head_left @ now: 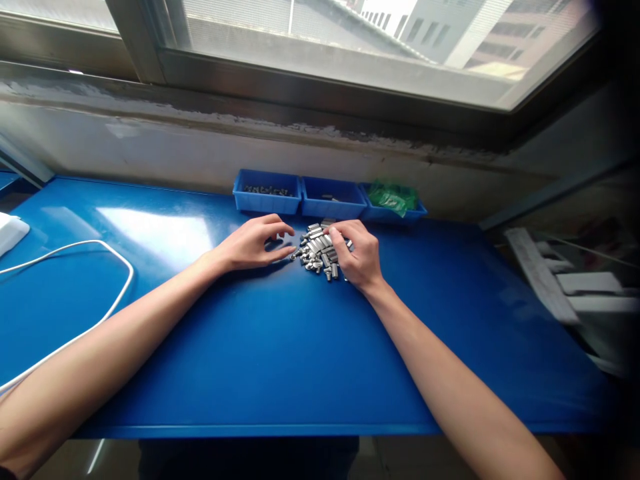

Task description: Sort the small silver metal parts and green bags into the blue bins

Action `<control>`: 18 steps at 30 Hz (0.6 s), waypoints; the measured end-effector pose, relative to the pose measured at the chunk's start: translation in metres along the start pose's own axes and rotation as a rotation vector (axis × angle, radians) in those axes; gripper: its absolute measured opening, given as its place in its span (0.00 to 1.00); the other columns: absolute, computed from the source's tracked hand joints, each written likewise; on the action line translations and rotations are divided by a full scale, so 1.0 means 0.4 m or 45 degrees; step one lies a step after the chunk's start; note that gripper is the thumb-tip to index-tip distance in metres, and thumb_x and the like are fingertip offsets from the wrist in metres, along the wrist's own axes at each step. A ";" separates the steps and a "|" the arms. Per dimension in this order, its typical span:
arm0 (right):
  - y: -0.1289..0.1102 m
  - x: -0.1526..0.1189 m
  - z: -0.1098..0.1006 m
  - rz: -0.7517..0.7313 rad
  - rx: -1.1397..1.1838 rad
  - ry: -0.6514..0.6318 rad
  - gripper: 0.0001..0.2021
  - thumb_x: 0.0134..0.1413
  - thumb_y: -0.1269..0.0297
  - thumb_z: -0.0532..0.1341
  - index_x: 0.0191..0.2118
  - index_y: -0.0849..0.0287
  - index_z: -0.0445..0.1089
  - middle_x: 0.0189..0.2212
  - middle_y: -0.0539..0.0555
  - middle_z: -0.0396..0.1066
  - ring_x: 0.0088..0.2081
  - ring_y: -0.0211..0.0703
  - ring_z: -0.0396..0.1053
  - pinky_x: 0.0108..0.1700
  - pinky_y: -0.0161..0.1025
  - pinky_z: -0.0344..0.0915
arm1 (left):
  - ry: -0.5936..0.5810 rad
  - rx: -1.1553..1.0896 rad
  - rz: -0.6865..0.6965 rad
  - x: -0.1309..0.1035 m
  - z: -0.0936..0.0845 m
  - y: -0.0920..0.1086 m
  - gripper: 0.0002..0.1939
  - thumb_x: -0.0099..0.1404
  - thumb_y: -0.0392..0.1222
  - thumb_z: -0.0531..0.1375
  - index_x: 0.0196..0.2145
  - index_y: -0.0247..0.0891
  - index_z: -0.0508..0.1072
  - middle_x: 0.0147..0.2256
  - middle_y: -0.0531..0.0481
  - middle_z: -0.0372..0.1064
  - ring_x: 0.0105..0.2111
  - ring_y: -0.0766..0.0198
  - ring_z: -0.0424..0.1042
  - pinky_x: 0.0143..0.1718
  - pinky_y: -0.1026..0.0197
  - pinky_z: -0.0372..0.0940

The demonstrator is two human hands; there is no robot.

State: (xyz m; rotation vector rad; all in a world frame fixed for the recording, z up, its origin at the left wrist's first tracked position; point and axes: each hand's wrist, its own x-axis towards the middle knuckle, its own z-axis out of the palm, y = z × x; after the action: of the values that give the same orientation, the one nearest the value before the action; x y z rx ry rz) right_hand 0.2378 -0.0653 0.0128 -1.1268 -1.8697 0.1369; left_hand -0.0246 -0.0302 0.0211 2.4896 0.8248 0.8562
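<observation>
Here we are at the blue tabletop (280,373), and the action centres on a loose pile of small silver metal fittings (320,248), short cylinders and stubby bolts heaped together just in front of the bins! The left hand (257,243) comes in from the left side, thumb and fingers spread apart, the tips right at the pile's edge, beside a few bolts. Over on the right, the right hand (357,250) curls above the pile's near right side, thumb and forefinger bent in close to each other; whether a fitting is pinched there, I cannot tell, the fingertips being partly hidden. Behind the pile stand three blue plastic bins in a row: the left bin (265,204) has many small metal parts in it, the middle bin (330,211) a few pieces, and the right bin (383,215) a crumpled green plastic bag (393,195). Away to the left, a white cable (133,272) loops across the table, passing by the left forearm, and beyond it all, a window (310,67) lets in bright daylight
</observation>
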 end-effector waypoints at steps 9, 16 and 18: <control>0.004 0.000 0.000 0.013 -0.001 0.019 0.13 0.71 0.60 0.58 0.37 0.55 0.78 0.38 0.56 0.81 0.43 0.51 0.76 0.49 0.49 0.71 | -0.068 0.185 0.086 -0.016 0.010 -0.027 0.14 0.76 0.47 0.58 0.37 0.37 0.78 0.34 0.48 0.71 0.30 0.65 0.69 0.32 0.63 0.60; 0.003 0.000 0.001 0.044 -0.018 0.000 0.14 0.71 0.59 0.57 0.37 0.54 0.78 0.38 0.55 0.81 0.44 0.51 0.76 0.51 0.50 0.71 | -0.056 0.551 0.122 -0.018 0.014 -0.018 0.18 0.78 0.47 0.55 0.31 0.37 0.73 0.30 0.49 0.70 0.25 0.65 0.65 0.28 0.60 0.51; 0.002 0.000 0.001 0.056 -0.019 0.002 0.15 0.71 0.58 0.57 0.37 0.54 0.78 0.39 0.55 0.82 0.44 0.51 0.76 0.51 0.50 0.71 | -0.078 0.633 0.084 -0.017 0.014 -0.012 0.18 0.78 0.48 0.56 0.32 0.37 0.73 0.30 0.49 0.71 0.25 0.64 0.66 0.28 0.59 0.50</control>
State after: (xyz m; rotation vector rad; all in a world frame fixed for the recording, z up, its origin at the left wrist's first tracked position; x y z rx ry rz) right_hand 0.2380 -0.0647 0.0122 -1.1779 -1.8481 0.1472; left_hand -0.0273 -0.0317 0.0114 2.9674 1.0421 0.6493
